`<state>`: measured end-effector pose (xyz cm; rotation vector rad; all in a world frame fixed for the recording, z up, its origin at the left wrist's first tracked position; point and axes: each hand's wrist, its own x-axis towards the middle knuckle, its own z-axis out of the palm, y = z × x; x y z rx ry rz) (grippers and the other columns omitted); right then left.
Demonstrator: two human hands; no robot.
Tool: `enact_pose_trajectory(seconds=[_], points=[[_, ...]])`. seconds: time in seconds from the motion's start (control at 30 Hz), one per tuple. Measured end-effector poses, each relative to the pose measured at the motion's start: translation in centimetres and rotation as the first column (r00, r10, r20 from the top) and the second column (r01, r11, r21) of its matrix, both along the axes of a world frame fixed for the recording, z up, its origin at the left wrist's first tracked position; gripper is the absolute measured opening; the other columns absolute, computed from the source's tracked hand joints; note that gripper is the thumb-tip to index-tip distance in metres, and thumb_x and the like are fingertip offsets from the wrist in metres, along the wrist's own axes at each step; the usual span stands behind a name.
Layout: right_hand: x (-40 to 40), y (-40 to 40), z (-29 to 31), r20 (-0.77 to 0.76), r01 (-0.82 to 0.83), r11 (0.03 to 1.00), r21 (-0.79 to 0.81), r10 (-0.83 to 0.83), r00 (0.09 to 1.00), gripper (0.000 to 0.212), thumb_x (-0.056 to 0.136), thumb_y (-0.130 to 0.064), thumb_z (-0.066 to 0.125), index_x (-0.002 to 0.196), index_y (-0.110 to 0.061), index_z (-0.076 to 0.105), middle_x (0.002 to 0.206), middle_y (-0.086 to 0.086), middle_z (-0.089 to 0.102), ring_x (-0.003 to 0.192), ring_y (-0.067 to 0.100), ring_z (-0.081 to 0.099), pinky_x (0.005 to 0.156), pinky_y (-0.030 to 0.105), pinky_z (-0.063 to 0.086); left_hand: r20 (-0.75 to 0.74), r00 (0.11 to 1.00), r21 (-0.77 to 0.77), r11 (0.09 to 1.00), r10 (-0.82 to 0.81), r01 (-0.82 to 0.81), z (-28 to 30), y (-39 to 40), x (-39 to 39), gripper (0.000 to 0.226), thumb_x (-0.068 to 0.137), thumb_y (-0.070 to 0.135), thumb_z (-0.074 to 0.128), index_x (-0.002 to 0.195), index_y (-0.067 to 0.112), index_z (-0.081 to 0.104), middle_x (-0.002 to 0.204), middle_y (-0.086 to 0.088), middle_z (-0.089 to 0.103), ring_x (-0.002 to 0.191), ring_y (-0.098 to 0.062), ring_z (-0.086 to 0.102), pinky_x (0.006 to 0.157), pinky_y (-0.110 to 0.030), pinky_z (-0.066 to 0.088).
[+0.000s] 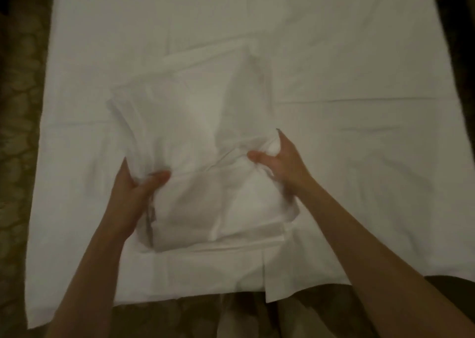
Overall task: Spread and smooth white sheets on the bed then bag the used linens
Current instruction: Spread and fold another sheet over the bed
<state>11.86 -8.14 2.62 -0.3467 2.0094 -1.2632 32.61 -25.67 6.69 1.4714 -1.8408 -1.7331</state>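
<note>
Nearest you, the hem of the spread sheet (pixel 308 281) hangs over the foot edge of the bed, already laid flat across the mattress, with patterned carpet (pixel 18 132) showing dark down the left side.

Just beyond that hem, your 2 hands are working a folded sheet (pixel 190 142) that lies on top of the spread one, left of the bed's middle. Your left hand (pixel 136 186) grips its near-left corner, thumb on top and fingers tucked under the cloth. Your right hand (pixel 277 157) pinches a bunched fold at its near-right side, thumb and fingers closed on the fabric. The 2 hands are apart, 1 at each side of the bundle.

You look to be in the spreading step: 1 sheet is down, the second is not yet opened. The next move calls for lifting those 2 gripped edges apart and up so the layers fall open, without dragging the sheet beneath into wrinkles.

The folded sheet's long axis runs away from you toward the head of the bed, tilted slightly right, its far end a banded hem. Farther on, the spread sheet carries only crease lines.
</note>
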Motion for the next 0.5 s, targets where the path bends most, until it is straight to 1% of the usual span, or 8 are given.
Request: enact_pose_trajectory(seconds=[0.07,0.13,0.2,0.23,0.3,0.37,0.43,0.5], points=[[-4.2,3.6,2.1,-0.067,0.047,0.999,0.023,-0.046,0.997,0.048,0.074,-0.015,0.082,0.117,-0.018,0.059,0.107,-0.002,0.067,0.098,0.012,0.063,0.080,0.012,0.048,-0.069,0.998,0.022,1.000,-0.004,0.005,0.2,3.0,-4.8,0.058,0.069,0.008,0.080,0.123,0.011,0.057,0.105,0.000,0.069,0.085,-0.001,0.068,0.071,-0.018,0.054],[-8.3,7.7,4.2,-0.154,0.092,0.994,0.059,-0.082,0.985,0.047,0.076,-0.013,0.080,0.117,-0.017,0.058,0.106,-0.002,0.064,0.094,0.007,0.060,0.072,0.002,0.043,-0.132,0.991,0.059,0.997,-0.036,0.044,0.0,6.4,-9.8,0.058,0.068,0.009,0.078,0.122,0.011,0.058,0.108,-0.006,0.070,0.089,-0.010,0.069,0.075,-0.023,0.056],[-11.8,12.0,5.5,-0.207,0.149,0.982,0.113,-0.124,0.970,0.050,0.077,-0.014,0.079,0.121,-0.016,0.056,0.108,-0.003,0.060,0.095,0.007,0.057,0.067,-0.002,0.039,-0.178,0.981,0.092,0.992,-0.071,0.089,-0.7,10.1,-14.3,0.058,0.068,0.012,0.077,0.122,0.012,0.057,0.111,-0.008,0.070,0.095,-0.016,0.069,0.080,-0.028,0.057],[-13.3,14.1,5.9,-0.216,0.175,0.974,0.146,-0.141,0.966,0.052,0.078,-0.016,0.079,0.124,-0.017,0.055,0.109,-0.004,0.058,0.097,0.009,0.055,0.068,0.000,0.039,-0.194,0.978,0.114,0.988,-0.082,0.105,-1.2,11.9,-16.4,0.057,0.071,0.009,0.078,0.123,0.011,0.056,0.113,-0.009,0.069,0.096,-0.017,0.068,0.081,-0.028,0.057],[-16.0,18.1,5.6,-0.206,0.210,0.954,0.212,-0.167,0.964,0.056,0.078,-0.022,0.079,0.127,-0.018,0.053,0.112,-0.005,0.056,0.100,0.013,0.053,0.079,0.014,0.041,-0.204,0.971,0.165,0.974,-0.124,0.159,-2.4,15.1,-20.0,0.053,0.078,0.003,0.075,0.126,0.010,0.055,0.116,-0.007,0.067,0.097,-0.014,0.068,0.082,-0.025,0.056],[-18.1,21.4,4.1,-0.204,0.241,0.936,0.256,-0.191,0.960,0.055,0.078,-0.024,0.079,0.127,-0.017,0.053,0.114,-0.003,0.058,0.102,0.016,0.055,0.085,0.025,0.040,-0.203,0.963,0.207,0.954,-0.177,0.219,-4.5,17.8,-22.6,0.055,0.078,0.009,0.077,0.128,0.013,0.054,0.118,-0.004,0.067,0.101,-0.012,0.067,0.086,-0.027,0.055],[-19.5,24.0,1.5,-0.204,0.254,0.918,0.305,-0.197,0.959,0.055,0.079,-0.026,0.078,0.126,-0.015,0.053,0.117,0.000,0.059,0.105,0.020,0.056,0.087,0.028,0.039,-0.155,0.966,0.246,0.939,-0.207,0.241,-7.2,20.0,-24.1,0.060,0.077,0.016,0.078,0.131,0.012,0.053,0.120,-0.003,0.067,0.106,-0.017,0.066,0.089,-0.031,0.054],[-20.1,25.8,-1.6,-0.184,0.252,0.895,0.367,-0.196,0.963,0.062,0.080,-0.030,0.077,0.134,-0.015,0.049,0.127,0.005,0.058,0.115,0.025,0.054,0.092,0.030,0.039,-0.074,0.973,0.283,0.931,-0.219,0.231,-10.1,21.7,-24.2,0.054,0.080,0.011,0.076,0.129,0.008,0.054,0.118,-0.006,0.067,0.108,-0.023,0.065,0.087,-0.032,0.054]])
